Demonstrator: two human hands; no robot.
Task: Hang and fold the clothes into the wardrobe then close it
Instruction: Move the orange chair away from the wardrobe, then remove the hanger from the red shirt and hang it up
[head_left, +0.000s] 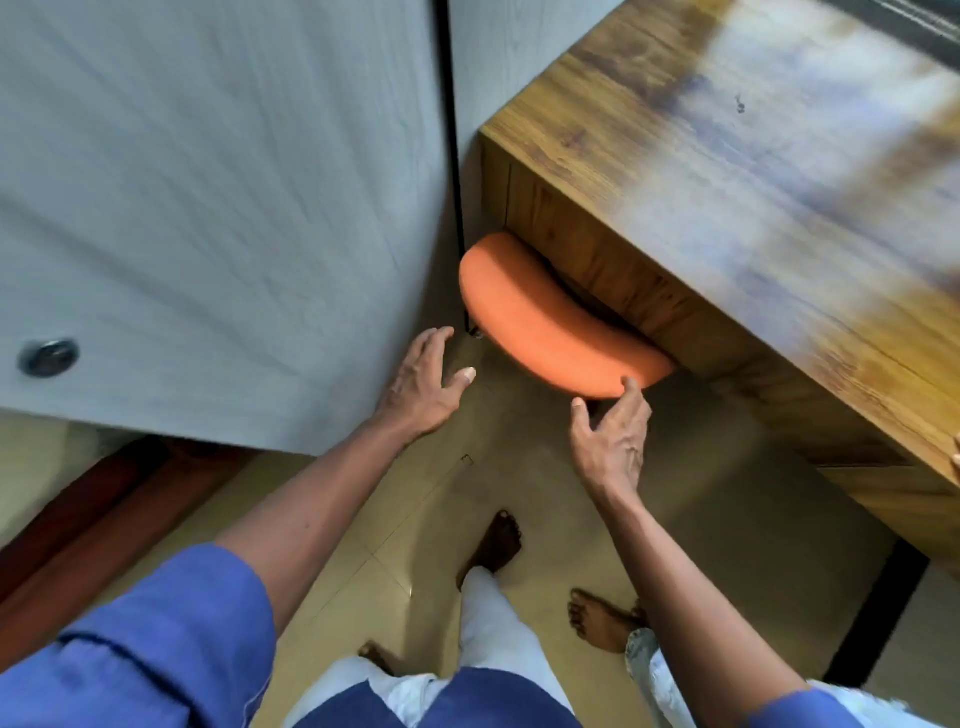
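Observation:
The grey wardrobe door fills the left of the head view, with a round metal lock low on it and a dark seam at its right edge. My left hand hovers open just right of the door's lower corner, fingers spread, holding nothing. My right hand is open too, fingertips touching the near edge of an orange padded stool seat. No clothes are in view.
A wooden desk juts in from the right, with the orange stool tucked under it. A dark red wooden piece lies at lower left. Tiled floor shows below, with my bare feet and another person's foot.

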